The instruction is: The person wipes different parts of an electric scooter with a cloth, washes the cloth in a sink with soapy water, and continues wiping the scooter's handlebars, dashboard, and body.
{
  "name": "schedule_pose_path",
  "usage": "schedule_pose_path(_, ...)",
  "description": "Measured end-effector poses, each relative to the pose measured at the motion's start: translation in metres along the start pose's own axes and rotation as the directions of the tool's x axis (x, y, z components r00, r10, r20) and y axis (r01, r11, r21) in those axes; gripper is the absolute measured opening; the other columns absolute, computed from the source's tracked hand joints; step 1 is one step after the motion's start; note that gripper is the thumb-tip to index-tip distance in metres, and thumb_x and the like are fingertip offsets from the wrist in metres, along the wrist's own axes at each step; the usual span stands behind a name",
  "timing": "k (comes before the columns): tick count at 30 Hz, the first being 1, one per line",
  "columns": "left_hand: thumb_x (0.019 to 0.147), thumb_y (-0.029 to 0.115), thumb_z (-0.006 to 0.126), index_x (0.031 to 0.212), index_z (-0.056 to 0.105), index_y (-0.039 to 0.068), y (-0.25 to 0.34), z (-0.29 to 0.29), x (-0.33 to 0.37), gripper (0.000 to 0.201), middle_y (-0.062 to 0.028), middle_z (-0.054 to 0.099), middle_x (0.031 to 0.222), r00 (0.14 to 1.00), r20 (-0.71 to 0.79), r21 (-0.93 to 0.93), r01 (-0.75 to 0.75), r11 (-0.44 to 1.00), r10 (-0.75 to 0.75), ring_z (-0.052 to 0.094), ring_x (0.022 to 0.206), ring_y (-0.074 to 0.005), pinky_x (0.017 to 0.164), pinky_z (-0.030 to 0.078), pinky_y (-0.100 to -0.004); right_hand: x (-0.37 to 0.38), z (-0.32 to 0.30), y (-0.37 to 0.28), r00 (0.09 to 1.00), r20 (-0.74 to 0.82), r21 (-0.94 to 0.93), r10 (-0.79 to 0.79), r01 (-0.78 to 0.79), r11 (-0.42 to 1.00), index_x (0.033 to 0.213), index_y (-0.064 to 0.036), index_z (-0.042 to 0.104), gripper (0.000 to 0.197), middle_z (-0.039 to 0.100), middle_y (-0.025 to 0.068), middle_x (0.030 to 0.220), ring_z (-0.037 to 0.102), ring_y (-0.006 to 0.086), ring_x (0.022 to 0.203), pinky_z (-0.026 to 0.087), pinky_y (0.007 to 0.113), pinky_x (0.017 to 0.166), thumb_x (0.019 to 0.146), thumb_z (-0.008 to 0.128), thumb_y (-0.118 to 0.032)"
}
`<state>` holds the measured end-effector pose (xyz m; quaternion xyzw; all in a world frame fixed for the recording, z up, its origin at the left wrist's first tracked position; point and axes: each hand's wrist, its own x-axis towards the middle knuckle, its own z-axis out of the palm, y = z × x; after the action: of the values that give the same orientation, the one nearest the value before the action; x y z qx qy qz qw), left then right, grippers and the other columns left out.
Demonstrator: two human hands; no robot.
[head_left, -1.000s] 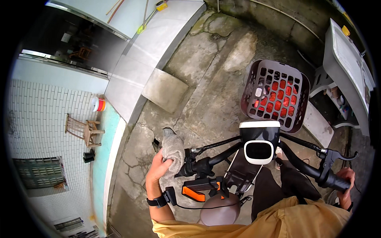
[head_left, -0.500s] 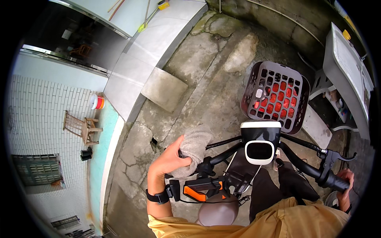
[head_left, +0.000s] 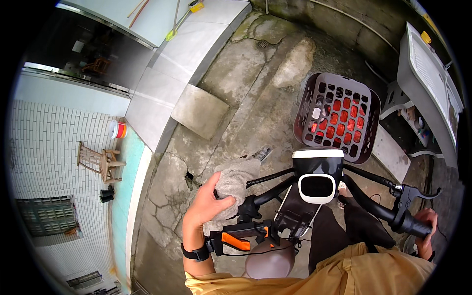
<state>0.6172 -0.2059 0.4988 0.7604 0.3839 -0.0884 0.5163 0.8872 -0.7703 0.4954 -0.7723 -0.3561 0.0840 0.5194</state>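
Observation:
My left hand (head_left: 209, 201) is closed round a grey-beige cloth (head_left: 238, 179), which is bunched over the left end of the black handlebar (head_left: 280, 191). The cloth hides the left grip. Beyond it a shiny dark piece (head_left: 264, 153) sticks out; I cannot make out what it is. At the other end my right hand (head_left: 427, 230) is wrapped round the outer tip of the black right grip (head_left: 412, 225), its fingers partly hidden. A brake lever (head_left: 415, 191) sits beside that grip. Between the bars is a white-and-black headlight housing (head_left: 318, 183).
A dark plastic basket (head_left: 301, 115) with red things inside stands ahead of the headlight. A grey washing sink (head_left: 418, 64) is at the far right. Cracked concrete (head_left: 236, 73) lies around the bike. On the left are a wooden chair (head_left: 101, 162) and a bucket (head_left: 118, 129).
My left hand and the cloth have shifted slightly left, and the shiny piece now shows past the cloth. The whole view has moved a little. My right hand stays on its grip.

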Motion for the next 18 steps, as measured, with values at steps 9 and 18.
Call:
schedule_pose_path(9,0.063,0.01,0.065,0.119,0.05,0.0,0.009,0.001,0.022,0.06,-0.0175,0.062,0.104,0.984,0.097,0.154,-0.163,0.975,0.149,0.059,0.096,-0.0242,0.085,0.045,-0.0313,0.005,0.003,-0.003,0.997,-0.026,-0.005,0.067,-0.067,0.998,0.084,-0.0053,0.039,0.061,0.043,0.008,0.071,0.045,0.018,0.063,0.035,0.03,0.061,0.081,0.041,-0.066)
schedule_pose_path(18,0.065,0.0,0.047,0.105,0.058,-0.004,-0.147,-0.049,-0.052,0.042,-0.0068,0.065,0.088,0.743,-0.654,-0.605,-0.402,0.688,-0.141,0.06,0.074,-0.0169,0.071,0.049,-0.0262,0.0,-0.002,0.011,0.999,-0.02,0.03,-0.028,0.028,0.999,0.082,-0.0043,0.038,0.062,0.04,0.0074,0.07,0.041,0.0178,0.062,0.033,0.03,0.059,0.081,0.041,-0.066)
